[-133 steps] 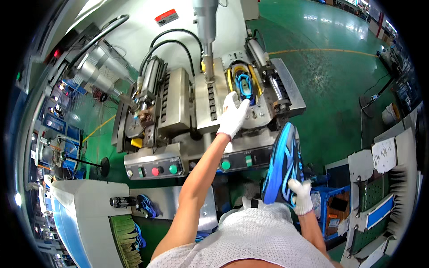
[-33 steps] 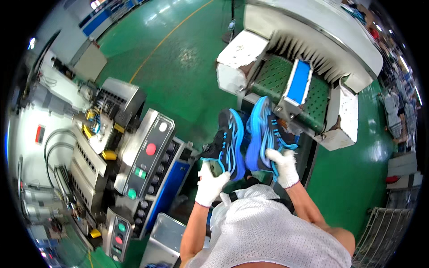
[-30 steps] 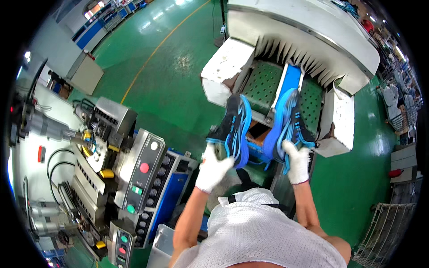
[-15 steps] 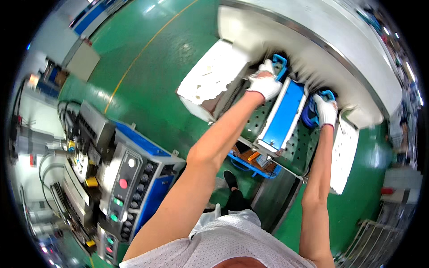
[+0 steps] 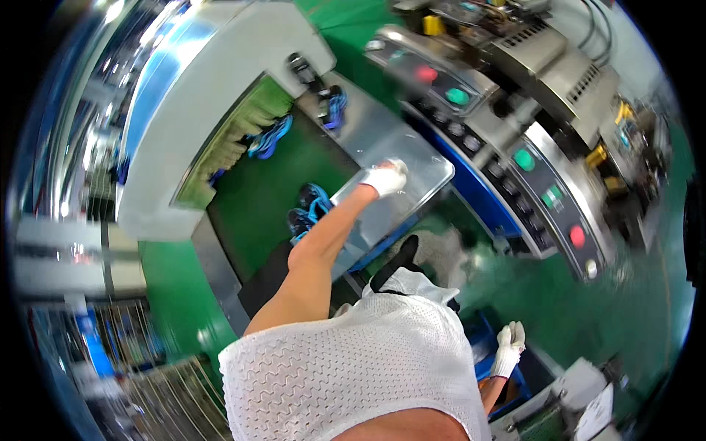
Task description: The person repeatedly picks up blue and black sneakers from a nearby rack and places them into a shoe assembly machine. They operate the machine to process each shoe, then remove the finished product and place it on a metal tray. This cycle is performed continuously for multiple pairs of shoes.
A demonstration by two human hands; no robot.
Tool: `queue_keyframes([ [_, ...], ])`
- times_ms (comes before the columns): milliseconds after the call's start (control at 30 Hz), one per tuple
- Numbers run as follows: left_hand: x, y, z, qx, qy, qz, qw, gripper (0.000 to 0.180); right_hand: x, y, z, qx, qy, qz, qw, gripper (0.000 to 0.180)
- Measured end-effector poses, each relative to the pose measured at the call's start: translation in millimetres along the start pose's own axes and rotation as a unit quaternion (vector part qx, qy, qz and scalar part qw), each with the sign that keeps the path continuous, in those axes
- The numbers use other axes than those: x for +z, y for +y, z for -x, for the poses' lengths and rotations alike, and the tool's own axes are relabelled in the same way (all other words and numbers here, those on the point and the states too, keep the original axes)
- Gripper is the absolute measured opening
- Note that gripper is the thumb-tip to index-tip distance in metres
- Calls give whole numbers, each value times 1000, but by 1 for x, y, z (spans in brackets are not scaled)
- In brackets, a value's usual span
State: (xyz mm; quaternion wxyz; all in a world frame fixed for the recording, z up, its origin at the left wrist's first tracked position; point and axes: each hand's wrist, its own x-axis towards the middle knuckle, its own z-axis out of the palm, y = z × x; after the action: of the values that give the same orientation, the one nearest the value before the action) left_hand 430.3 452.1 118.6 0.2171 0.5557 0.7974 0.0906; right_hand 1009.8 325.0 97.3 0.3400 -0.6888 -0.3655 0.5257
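Observation:
My left hand point(image 5: 387, 178), in a white glove, is over a shiny grey tray-like surface point(image 5: 428, 158) beside the belt. Its fingers are too blurred to read, and I cannot tell whether it touches the surface. Off at the lower right, my gloved right hand point(image 5: 509, 347) has its fingers stretched out and nothing in it. Blue-and-black shoe-like pieces point(image 5: 315, 200) lie on the green belt point(image 5: 254, 209) near my left forearm. Another such piece point(image 5: 272, 137) is at the fringed opening, and one more point(image 5: 334, 108) rests on the metal ledge.
A pale machine housing point(image 5: 243, 44) with a fringe curtain point(image 5: 220, 151) spans the belt's far end. To the right stands a machine with button panels point(image 5: 540, 180). A blue crate point(image 5: 482, 342) is by my right hand, and a metal rack point(image 5: 176, 400) is at lower left.
My view has swung round to the belt and button panels. Both hands have come away from the blue pieces at the fringed machine; the right is now low beside my body.

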Motion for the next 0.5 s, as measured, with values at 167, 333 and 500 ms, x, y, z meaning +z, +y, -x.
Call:
queue_keyframes([
  [167,-65,-256,60,-308,273,31,911,35,58,-8,-78,17,-65,197,978,61],
  [333,-156,-374,73,-381,226,-8,896,54,131,-48,-99,87,-79,369,922,59],
  [500,-243,-498,2,-353,177,-10,919,68,129,-69,-126,85,-119,500,853,63],
])
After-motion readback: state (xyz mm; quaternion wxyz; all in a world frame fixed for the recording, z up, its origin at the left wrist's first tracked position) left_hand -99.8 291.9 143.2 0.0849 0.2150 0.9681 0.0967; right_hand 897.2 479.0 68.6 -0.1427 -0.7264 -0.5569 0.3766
